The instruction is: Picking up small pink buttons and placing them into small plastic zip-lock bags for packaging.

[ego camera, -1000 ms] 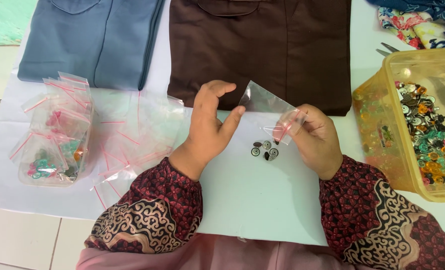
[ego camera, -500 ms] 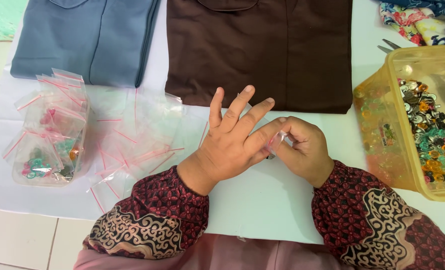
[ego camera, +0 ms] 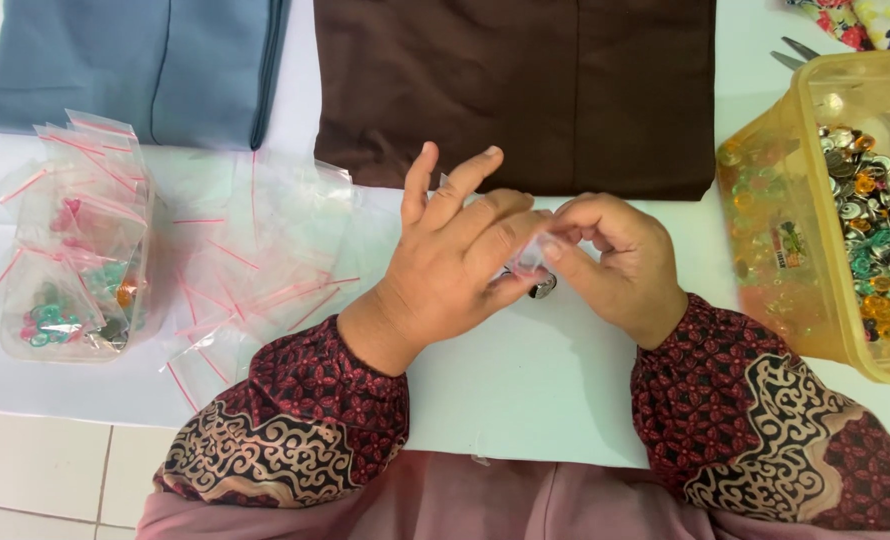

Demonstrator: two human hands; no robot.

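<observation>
Both hands meet over the white table [ego camera: 565,400], just below the brown cloth [ego camera: 515,90]. The left hand [ego camera: 445,270] lies palm down with fingers spread and slanted toward the right hand [ego camera: 615,255], whose fingers curl in to meet them. Between the fingertips sits a small clear bag [ego camera: 531,252]; only a sliver of plastic shows, so its contents cannot be made out. The right hand pinches it with thumb and forefinger. The left fingers press against it, but whether they clamp it or only rest on it is hidden.

Under the hands, one dark round button [ego camera: 542,290] peeks out on the table; anything else beneath is covered by the left palm.

To the left lies a loose spread of empty clear bags [ego camera: 255,260] with red seal strips, overlapping so their count is unclear. Further left, a stack of filled bags [ego camera: 65,270] holds small coloured pieces, too small to tell apart. A grey-blue cloth [ego camera: 135,70] is cut off at the top edge. At the right, a yellow tub [ego camera: 765,250] of mixed buttons runs out of frame, and scissor tips [ego camera: 795,52] show just above it.
</observation>
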